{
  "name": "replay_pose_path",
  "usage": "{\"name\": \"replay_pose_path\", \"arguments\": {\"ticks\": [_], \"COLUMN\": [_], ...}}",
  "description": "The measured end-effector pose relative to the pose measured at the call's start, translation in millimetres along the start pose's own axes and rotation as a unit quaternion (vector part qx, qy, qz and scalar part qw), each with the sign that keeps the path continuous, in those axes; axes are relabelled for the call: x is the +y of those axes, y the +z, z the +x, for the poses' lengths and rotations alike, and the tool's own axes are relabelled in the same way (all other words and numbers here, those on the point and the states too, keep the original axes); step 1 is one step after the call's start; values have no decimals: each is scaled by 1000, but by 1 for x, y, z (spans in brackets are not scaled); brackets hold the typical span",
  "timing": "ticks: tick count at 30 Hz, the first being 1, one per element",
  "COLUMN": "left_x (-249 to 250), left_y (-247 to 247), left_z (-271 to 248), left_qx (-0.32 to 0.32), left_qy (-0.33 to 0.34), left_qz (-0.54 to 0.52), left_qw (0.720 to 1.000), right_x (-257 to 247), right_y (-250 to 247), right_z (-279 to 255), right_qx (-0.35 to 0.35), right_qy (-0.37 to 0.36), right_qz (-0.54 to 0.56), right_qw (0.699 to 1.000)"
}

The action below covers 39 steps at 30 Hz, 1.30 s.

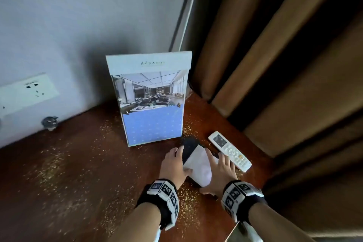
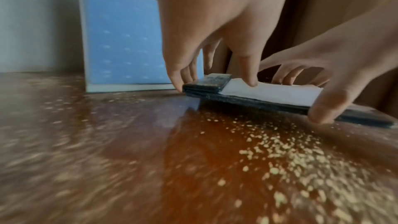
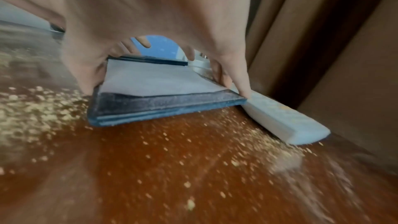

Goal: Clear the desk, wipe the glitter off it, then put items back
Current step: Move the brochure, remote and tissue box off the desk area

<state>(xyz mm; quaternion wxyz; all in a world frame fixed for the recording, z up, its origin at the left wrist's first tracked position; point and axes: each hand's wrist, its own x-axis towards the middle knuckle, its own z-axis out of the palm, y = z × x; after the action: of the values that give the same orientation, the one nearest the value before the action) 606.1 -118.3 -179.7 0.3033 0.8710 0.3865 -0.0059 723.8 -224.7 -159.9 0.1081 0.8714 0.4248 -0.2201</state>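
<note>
Both hands are on the same thing: my left hand [image 1: 175,165] curls over the left edge of a flat dark folder [image 1: 189,146], fingertips hooked at its far corner and thumb pressing the white sheet [image 1: 199,165] lying on top, while my right hand [image 1: 220,171] spans the right edge, thumb at the near corner and fingers reaching down the far side. From the wrist views the near edge of the folder looks raised off the desk [image 1: 88,173], so I judge a two-handed lift to be under way as part of clearing. Its long axis runs away from me, angled slightly left, sitting squarely between the hands; neither is nearer, so the lift should come straight up and level or the loose sheet may slide off. Just right of my right hand, touching its fingertips, lies a white remote [image 1: 229,151], roughly parallel to the folder. Beyond my left hand stands an upright calendar [image 1: 152,102] with an office photo and blue lower panel; its header carries a line of writing too small to read. Gold glitter [image 1: 188,204] is scattered all around the hands, thickest between my wrists. A wall socket [image 1: 27,90] sits far left; brown curtains [image 1: 275,65] hang to the right.
</note>
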Motion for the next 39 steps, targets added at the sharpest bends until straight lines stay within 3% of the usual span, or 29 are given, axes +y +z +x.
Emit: {"name": "replay_pose_path", "arguments": {"ticks": [15,18,21,32,36,39], "left_x": [19,19,14,-59,-105,-138], "left_y": [9,4,-8,-136,-182,-208], "left_z": [17,9,-5,-125,-203,-264], "left_qx": [-25,-20,13,125,167,186], "left_qy": [-23,-24,-2,-109,-178,-229], "left_qz": [54,50,58,149,140,135], "left_qw": [998,998,998,975,959,946], "right_x": [14,10,-8,-175,-262,-321], "right_y": [13,1,-19,-54,-52,-44], "right_z": [2,2,-1,-55,-104,-146], "right_qx": [-24,-23,26,132,129,118], "right_qy": [22,4,-51,-265,-370,-465], "right_qz": [17,17,41,9,10,8], "right_qw": [999,1000,998,955,920,877]}}
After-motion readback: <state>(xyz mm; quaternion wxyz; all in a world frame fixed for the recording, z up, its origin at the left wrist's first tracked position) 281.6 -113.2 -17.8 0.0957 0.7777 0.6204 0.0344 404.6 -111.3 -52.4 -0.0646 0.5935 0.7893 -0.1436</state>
